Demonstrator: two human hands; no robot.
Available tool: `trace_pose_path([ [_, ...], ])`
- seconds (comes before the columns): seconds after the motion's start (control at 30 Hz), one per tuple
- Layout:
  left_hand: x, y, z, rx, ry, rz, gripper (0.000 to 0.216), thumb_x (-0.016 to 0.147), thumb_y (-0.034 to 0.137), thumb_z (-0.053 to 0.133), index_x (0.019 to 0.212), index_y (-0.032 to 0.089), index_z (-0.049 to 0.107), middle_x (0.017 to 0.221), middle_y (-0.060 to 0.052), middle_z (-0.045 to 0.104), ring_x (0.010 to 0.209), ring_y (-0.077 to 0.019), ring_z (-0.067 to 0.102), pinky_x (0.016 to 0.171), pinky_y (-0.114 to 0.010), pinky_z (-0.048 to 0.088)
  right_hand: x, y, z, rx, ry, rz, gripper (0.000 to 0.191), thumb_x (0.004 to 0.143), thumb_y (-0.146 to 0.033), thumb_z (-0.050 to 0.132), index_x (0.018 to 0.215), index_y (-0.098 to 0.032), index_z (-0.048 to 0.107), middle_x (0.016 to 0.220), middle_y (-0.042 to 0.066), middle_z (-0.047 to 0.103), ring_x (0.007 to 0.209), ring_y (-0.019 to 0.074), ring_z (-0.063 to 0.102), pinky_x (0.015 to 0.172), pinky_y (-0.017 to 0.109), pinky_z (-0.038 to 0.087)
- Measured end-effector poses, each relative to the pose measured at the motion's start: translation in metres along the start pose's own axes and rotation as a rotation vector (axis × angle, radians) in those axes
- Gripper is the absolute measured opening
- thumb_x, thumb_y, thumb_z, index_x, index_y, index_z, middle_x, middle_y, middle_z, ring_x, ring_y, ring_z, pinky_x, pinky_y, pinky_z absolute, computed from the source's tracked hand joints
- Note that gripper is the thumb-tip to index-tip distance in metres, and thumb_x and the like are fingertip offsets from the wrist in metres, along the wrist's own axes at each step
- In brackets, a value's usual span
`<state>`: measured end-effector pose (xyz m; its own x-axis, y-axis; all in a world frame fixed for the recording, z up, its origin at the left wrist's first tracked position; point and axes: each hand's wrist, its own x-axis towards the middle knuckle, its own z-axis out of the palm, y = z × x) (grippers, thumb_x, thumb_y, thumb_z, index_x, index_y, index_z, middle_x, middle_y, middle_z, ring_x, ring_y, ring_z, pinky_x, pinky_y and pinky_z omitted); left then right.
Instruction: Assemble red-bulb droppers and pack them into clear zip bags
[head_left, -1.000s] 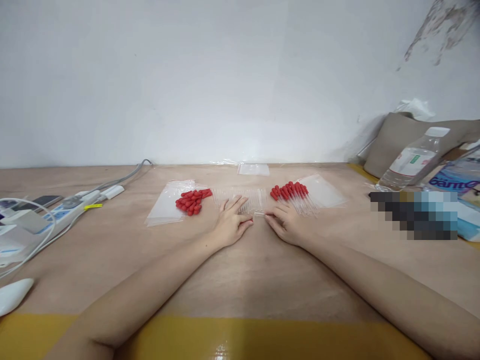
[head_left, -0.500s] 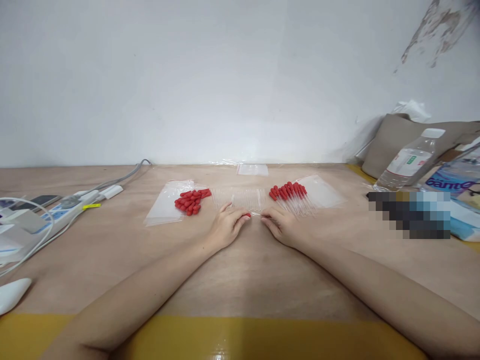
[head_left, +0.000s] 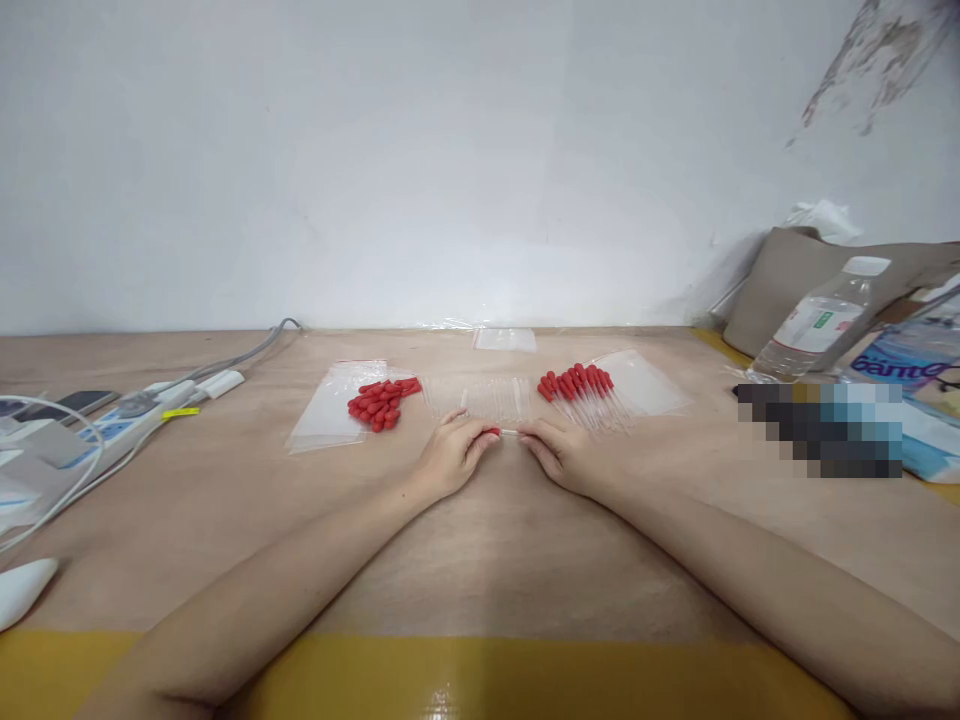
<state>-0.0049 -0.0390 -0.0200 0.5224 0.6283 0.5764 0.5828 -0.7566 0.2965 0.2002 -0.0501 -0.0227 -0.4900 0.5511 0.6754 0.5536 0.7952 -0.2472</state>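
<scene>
The left hand [head_left: 450, 455] pinches a small red rubber bulb [head_left: 492, 431] and the right hand [head_left: 564, 452] grips a thin clear glass tube [head_left: 510, 432], meeting above the wooden table [head_left: 510, 560].

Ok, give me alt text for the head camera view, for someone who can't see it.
Two bare hands meet over a wooden table: the left hand pinches a red bulb against a clear tube held by the right hand. Loose bulbs lie left, droppers right, spare tubes behind.
</scene>
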Motion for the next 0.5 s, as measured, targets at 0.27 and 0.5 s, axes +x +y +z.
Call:
trace_pose_path([
  [0.27, -0.002, -0.002, -0.001, 0.033, -0.006, 0.173, 0.015, 0.088, 0.024, 0.043, 0.087, 0.019, 0.057, 0.079, 0.000, 0.067, 0.073, -0.0110, 0.061, 0.097, -0.037, 0.031, -0.004, 0.022, 0.006, -0.127, -0.022, -0.197, 0.022, 0.083, -0.011, 0.042, 0.094, -0.020, 0.060, 0.078, 0.003, 0.065, 0.068, 0.0121, 0.055, 0.075, 0.032, 0.035],
  [0.5, -0.001, -0.003, 0.000, 0.110, 0.002, 0.204, 0.015, 0.086, 0.028, 0.047, 0.087, 0.017, 0.057, 0.078, -0.001, 0.067, 0.072, -0.0121, 0.061, 0.098, -0.038, 0.030, 0.001, 0.003, 0.000, -0.303, -0.047, -0.195, 0.021, 0.082, -0.012, 0.043, 0.085, -0.016, 0.063, 0.067, 0.003, 0.062, 0.058, 0.0113, 0.045, 0.069, 0.031, 0.029],
])
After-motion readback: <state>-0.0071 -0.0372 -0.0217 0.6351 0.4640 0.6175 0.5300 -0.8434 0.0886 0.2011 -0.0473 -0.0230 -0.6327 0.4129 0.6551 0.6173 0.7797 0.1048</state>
